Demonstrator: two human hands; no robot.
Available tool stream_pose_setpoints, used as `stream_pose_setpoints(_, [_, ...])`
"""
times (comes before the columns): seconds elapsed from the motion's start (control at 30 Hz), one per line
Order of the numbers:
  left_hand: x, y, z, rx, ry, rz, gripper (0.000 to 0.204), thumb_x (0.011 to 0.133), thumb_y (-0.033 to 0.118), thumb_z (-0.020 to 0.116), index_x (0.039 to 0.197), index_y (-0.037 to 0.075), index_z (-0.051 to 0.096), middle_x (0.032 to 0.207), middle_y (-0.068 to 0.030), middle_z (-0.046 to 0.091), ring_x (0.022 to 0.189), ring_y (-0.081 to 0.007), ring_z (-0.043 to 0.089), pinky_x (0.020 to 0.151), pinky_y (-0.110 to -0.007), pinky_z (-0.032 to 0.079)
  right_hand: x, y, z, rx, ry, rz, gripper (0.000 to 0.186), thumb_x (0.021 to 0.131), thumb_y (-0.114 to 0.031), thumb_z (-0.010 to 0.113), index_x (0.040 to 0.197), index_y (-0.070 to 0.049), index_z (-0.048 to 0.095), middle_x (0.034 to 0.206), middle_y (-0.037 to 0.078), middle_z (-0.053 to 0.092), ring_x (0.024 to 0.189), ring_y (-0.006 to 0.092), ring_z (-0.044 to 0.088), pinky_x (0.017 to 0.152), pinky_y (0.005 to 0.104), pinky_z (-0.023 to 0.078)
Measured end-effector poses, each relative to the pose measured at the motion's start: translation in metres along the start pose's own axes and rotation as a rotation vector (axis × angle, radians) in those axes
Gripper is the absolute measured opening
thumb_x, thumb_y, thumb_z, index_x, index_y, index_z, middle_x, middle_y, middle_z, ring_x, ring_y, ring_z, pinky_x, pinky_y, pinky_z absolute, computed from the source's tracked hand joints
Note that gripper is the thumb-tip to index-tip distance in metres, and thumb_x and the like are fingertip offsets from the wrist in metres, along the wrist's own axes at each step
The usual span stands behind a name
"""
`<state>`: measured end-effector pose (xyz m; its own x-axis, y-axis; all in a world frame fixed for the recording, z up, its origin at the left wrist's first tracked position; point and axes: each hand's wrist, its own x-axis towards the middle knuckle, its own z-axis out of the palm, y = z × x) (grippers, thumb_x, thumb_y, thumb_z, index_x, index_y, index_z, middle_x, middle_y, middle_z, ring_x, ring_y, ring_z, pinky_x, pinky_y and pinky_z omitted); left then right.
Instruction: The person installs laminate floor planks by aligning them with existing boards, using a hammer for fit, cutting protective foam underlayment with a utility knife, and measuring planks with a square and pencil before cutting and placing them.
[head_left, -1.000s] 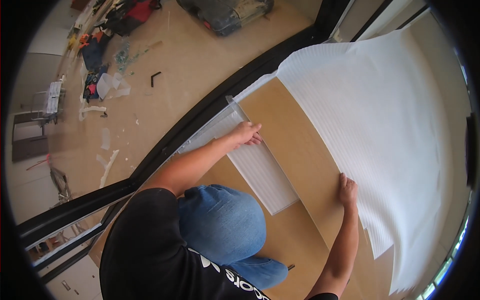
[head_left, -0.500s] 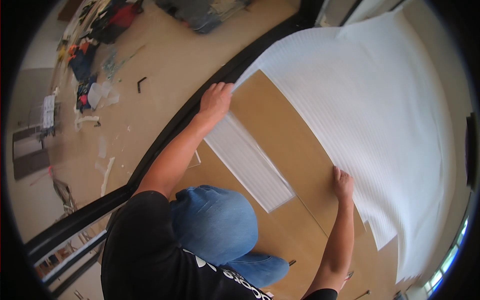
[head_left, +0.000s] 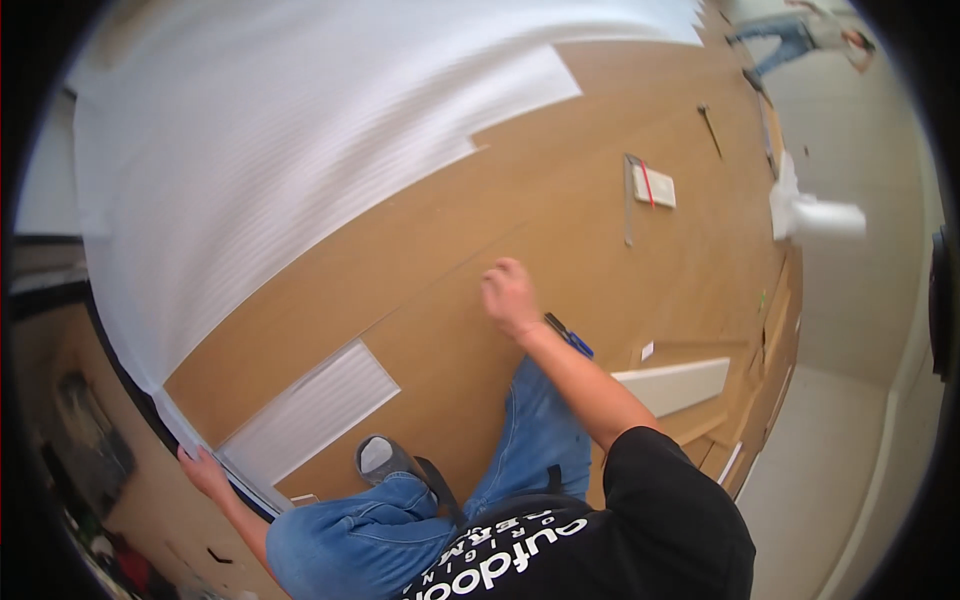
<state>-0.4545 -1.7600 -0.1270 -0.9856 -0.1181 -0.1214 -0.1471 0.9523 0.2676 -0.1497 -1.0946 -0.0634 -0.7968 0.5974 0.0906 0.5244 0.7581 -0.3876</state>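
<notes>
My left hand [head_left: 207,474] rests at the black-edged rim of the work surface, beside the end of a brown board [head_left: 330,270] and the white foam sheet [head_left: 290,130]. Its fingers look apart, laid along the edge. Above the brown surface, my right hand [head_left: 512,298] is raised with its fingers curled in; nothing shows in them, and it is slightly blurred. Between the hands lies a white ribbed rectangle [head_left: 312,412] alongside the brown board. A blue-and-black handled tool [head_left: 568,335] lies close to my right wrist.
Farther right lie a metal square [head_left: 628,205], a white block with a red band [head_left: 654,187] and a thin long-handled tool [head_left: 711,132]. A white panel offcut [head_left: 680,386] sits near my right arm. Another person [head_left: 795,40] stands at the far right, beyond a white foam roll [head_left: 828,219].
My view has swung to the right. My right hand has left the brown board's edge and now hovers over the brown surface; my left hand remains at the black rim.
</notes>
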Motion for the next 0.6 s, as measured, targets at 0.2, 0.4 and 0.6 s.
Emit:
stream_pose_setpoints(0.2, [-0.011,0.024,-0.020,0.035,-0.193,0.088,0.066,0.090,0.014,0.074,0.147,-0.004,0.045,0.131,-0.0250,0.061,0.121,-0.0375,0.060,0.105,-0.044,0.046,-0.175,0.215,-0.097,-0.219,0.011,0.797,0.036,0.090,-0.022,0.068,0.118,0.002,0.065,0.123,0.023,0.062,0.119,0.0375,0.058,0.104,0.0444,0.048])
stream_pose_setpoints(0.4, [-0.071,0.048,-0.075,0.065,-0.280,0.102,0.065,0.091,0.016,0.074,0.148,0.003,0.047,0.118,-0.0200,0.068,0.108,-0.0322,0.066,0.098,-0.044,0.051,-0.190,0.233,-0.115,0.014,-0.279,0.684,0.049,0.089,-0.032,0.076,0.126,-0.004,0.063,0.126,0.020,0.063,0.118,0.0369,0.062,0.101,0.0452,0.051])
stream_pose_setpoints(0.6, [-0.125,0.067,-0.102,-0.233,-0.496,0.161,0.064,0.091,0.018,0.074,0.146,0.000,0.047,0.116,-0.0233,0.071,0.106,-0.0326,0.069,0.095,-0.042,0.055,-0.188,0.208,-0.089,0.017,-0.284,0.385,0.034,0.081,-0.029,0.075,0.098,0.000,0.068,0.100,0.025,0.068,0.095,0.0443,0.065,0.086,0.0513,0.052])
